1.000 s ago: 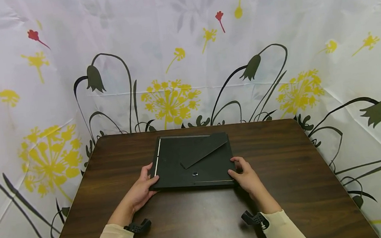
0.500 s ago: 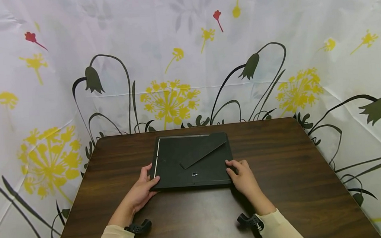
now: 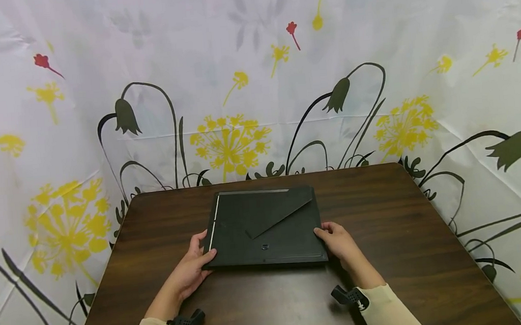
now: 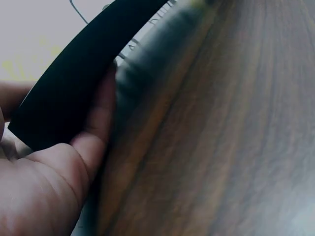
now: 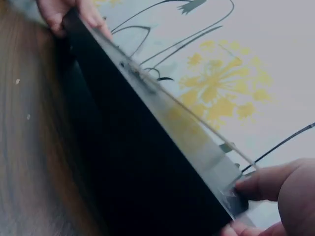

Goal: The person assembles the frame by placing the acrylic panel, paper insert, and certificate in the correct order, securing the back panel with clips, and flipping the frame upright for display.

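Black frame (image 3: 265,233) is pinched along opposite side edges by left hand (image 3: 191,271) and right hand (image 3: 340,243); desk (image 3: 400,243) is seen beyond both.

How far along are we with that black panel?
Apparently done: the flap looks folded against the black panel. In hand: the left hand and right hand grip its opposite sides. Remaining, probably: placing it and letting go, since both hands hold it.

No legible text or numbers

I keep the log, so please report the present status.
Left hand, right hand: gripping black frame at opposite sides. Diagonal flap facing up. Nothing seen in the way.
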Available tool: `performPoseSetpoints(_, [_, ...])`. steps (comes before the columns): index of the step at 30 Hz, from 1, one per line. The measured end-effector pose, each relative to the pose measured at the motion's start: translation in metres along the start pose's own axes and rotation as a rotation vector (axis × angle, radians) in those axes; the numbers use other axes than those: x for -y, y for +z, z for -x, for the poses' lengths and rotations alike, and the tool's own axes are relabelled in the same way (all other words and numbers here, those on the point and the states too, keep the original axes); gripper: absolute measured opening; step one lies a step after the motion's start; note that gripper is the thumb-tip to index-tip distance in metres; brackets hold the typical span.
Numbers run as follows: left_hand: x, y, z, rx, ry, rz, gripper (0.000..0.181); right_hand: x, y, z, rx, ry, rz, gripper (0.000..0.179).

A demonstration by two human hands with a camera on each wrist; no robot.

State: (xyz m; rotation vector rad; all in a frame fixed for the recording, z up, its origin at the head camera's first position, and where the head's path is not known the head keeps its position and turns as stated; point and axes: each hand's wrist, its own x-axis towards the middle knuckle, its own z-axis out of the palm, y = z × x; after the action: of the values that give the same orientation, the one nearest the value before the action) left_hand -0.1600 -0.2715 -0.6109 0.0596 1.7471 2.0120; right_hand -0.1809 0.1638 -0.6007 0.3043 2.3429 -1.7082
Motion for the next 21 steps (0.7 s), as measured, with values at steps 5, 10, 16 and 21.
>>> performPoseSetpoints(5, [-0.006,-0.003,0.009,0.074,0.050,-0.036,0.069,-0.004,-0.004,0.005,0.053,0.001,-0.148,0.026])
performPoseSetpoints(10, [-0.015,0.000,0.017,0.121,0.102,-0.050,0.069,0.007,-0.014,0.011,0.067,-0.038,-0.238,0.031])
performPoseSetpoints(16, [-0.022,-0.001,0.028,0.145,0.142,-0.073,0.069,0.019,-0.017,0.010,0.025,-0.049,-0.331,0.028])
performPoseSetpoints(21, [-0.023,0.002,0.034,0.146,0.129,-0.090,0.070,0.018,-0.018,0.012,0.028,-0.068,-0.335,0.022])
